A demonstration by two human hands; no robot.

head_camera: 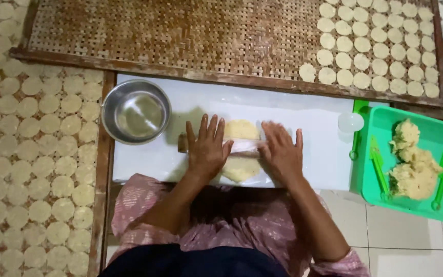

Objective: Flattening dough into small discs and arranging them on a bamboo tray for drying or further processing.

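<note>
Head view, fingers [208, 134] spread (flat) on rolling pin [242, 146]

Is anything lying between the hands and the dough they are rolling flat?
Yes. A rolling pin lies under both the left hand and the right hand, and a clear plastic sheet appears to cover the dough. The palms do not touch dough directly.

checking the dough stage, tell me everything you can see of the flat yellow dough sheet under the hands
The flat pale yellow dough sheet lies on the white board, rolled thin with rounded edges. A rolling pin wrapped in clear plastic crosses its middle, so only the far and near parts show. The left hand and right hand press flat on the pin.
</note>
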